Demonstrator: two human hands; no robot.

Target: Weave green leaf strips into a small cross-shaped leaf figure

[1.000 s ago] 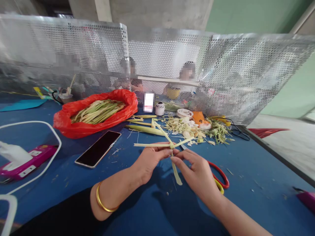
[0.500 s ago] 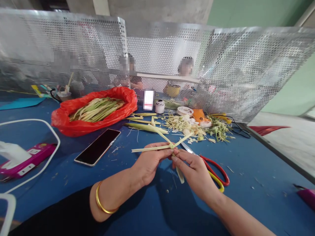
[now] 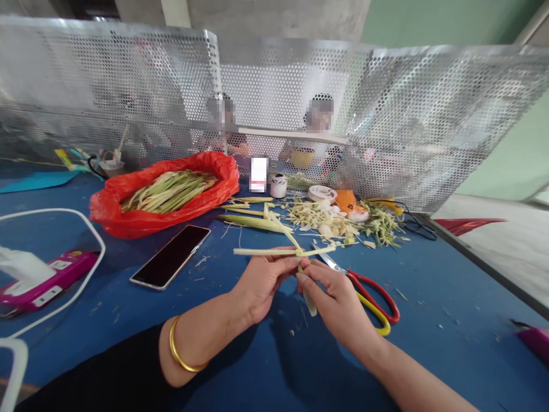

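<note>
While both of my hands meet low in the centre of the frame, just above the blue surface (image 3: 257, 366), I grip the crossed leaf strips (image 3: 261, 251) right where they cross. My left hand (image 3: 261, 286), gold bangle (image 3: 180, 355) on the wrist, pinches the crossing between thumb and forefinger. My right hand (image 3: 338, 300) has its fingers closed on the short tail hanging below that point. Neither hand is free, and the strips are lifted clear of the surface.

To do this well, I judge that the left pinch must sit hard against the crossing so nothing slips. The right should draw the tail slowly and in line with its own length. The strips look thin and stiff, and a sideways tug would likely split one along its grain. The two long ends fan out left and right, and I want them level.

Just right of my right hand lie the scissors (image 3: 373, 292), red and yellow handles nearest me, blades pointing toward the crossing. Left of centre a dark phone (image 3: 170, 256) lies flat, with a pink case (image 3: 51, 280) at the far left edge. Beyond my hands are loose stalks and a heap of trimmings (image 3: 326, 217). In the upper left of the middle ground, a red bag (image 3: 128, 220) holds more green strips. Farthest off stands a perforated screen (image 3: 386, 114), with other people seated behind it.
</note>
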